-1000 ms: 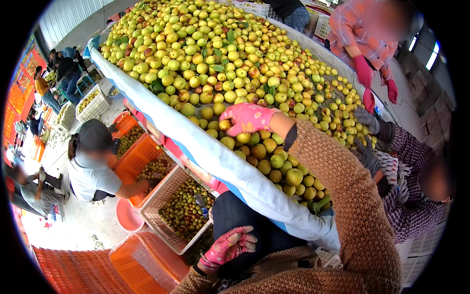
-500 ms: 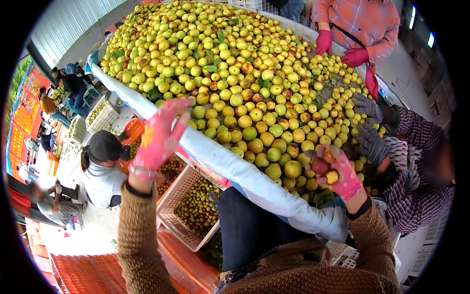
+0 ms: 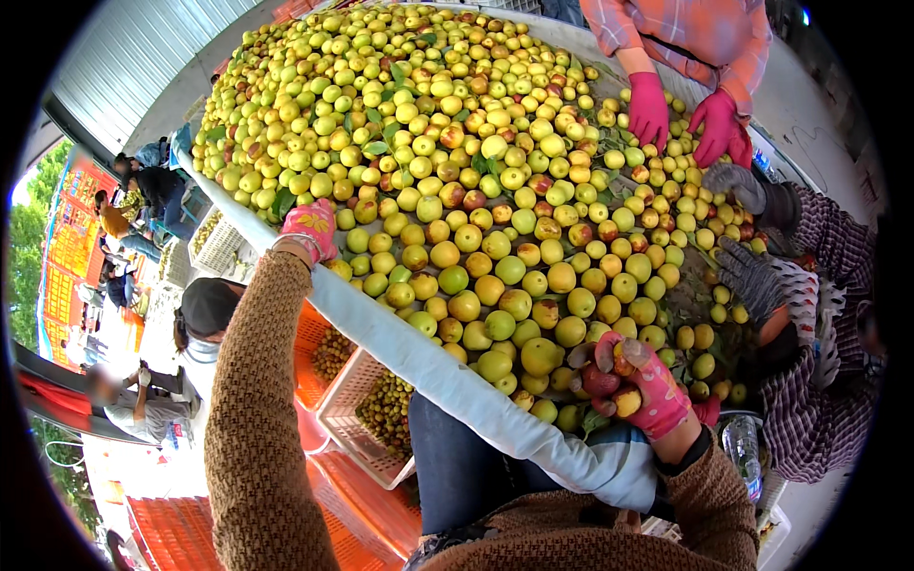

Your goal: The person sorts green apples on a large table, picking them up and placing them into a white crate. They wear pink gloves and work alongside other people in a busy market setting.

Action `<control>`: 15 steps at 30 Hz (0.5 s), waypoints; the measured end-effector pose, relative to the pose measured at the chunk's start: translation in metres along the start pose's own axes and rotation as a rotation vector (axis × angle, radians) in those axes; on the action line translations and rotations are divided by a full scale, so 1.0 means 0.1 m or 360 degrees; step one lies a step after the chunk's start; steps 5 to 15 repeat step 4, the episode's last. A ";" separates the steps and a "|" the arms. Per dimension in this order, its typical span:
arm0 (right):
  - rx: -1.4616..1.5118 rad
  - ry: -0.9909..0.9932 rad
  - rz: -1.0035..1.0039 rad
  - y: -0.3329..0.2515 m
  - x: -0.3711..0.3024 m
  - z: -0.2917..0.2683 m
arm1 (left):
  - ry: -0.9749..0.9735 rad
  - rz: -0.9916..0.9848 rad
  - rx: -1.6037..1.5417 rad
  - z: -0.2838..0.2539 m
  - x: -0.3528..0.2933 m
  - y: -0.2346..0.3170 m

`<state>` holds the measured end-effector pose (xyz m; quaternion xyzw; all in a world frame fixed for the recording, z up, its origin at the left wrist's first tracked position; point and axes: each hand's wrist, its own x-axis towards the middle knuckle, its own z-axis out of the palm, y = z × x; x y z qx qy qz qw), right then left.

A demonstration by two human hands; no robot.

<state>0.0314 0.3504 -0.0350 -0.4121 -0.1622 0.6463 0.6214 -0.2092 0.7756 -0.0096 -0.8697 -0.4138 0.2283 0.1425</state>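
A large heap of yellow-green fruits (image 3: 447,200), which look like jujubes, many with reddish-brown patches, covers a padded sorting table. At its left edge my left hand (image 3: 310,228), in a pink flowered glove, reaches down with its fingers curled; whatever lies under them is hidden. My right hand (image 3: 647,388), in a matching glove with bare grey fingertips, is closed around several jujubes over the near side. Between its fingers show a dark red jujube (image 3: 600,382) and a yellow one (image 3: 627,403). Loose leaves lie among the fruit.
A pale blue padded rim (image 3: 428,357) runs along the near edge. Co-workers' pink gloves (image 3: 716,124) and grey gloves (image 3: 752,278) are at the heap's right side. Below stand a white crate (image 3: 345,404) of small fruits and orange crates (image 3: 367,504). A clear bottle (image 3: 741,447) is near my right arm.
My left hand has gone from raised with spread fingers down to the heap's left edge, fingers now curled. My right hand, still holding jujubes, is slightly lower. The pink-gloved co-worker's hands have moved onto the fruit.
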 end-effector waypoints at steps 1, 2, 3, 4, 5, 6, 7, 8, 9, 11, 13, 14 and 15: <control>0.0002 0.0002 0.0011 -0.02 0.00 0.03 | -0.0037 -0.0018 0.0004 0.00 0.02 0.01; 0.0000 0.0021 0.0027 -0.03 -0.02 0.04 | -0.0075 -0.0037 0.0009 0.00 0.05 0.02; 0.0009 -0.0030 0.0051 -0.04 -0.02 0.02 | -0.0109 -0.0041 0.0004 0.03 0.09 0.06; 0.0019 -0.0082 0.0075 -0.05 -0.01 -0.02 | -0.0077 -0.0023 0.0061 0.06 0.13 0.10; 0.0019 -0.0082 0.0075 -0.05 -0.01 -0.02 | -0.0077 -0.0023 0.0061 0.06 0.13 0.10; 0.0019 -0.0082 0.0075 -0.05 -0.01 -0.02 | -0.0077 -0.0023 0.0061 0.06 0.13 0.10; 0.0019 -0.0082 0.0075 -0.05 -0.01 -0.02 | -0.0077 -0.0023 0.0061 0.06 0.13 0.10; 0.0019 -0.0082 0.0075 -0.05 -0.01 -0.02 | -0.0077 -0.0023 0.0061 0.06 0.13 0.10; 0.0019 -0.0082 0.0075 -0.05 -0.01 -0.02 | -0.0077 -0.0023 0.0061 0.06 0.13 0.10; 0.0019 -0.0082 0.0075 -0.05 -0.01 -0.02 | -0.0077 -0.0023 0.0061 0.06 0.13 0.10; 0.0019 -0.0082 0.0075 -0.05 -0.01 -0.02 | -0.0077 -0.0023 0.0061 0.06 0.13 0.10; 0.0019 -0.0082 0.0075 -0.05 -0.01 -0.02 | -0.0077 -0.0023 0.0061 0.06 0.13 0.10; 0.0019 -0.0082 0.0075 -0.05 -0.01 -0.02 | -0.0077 -0.0023 0.0061 0.06 0.13 0.10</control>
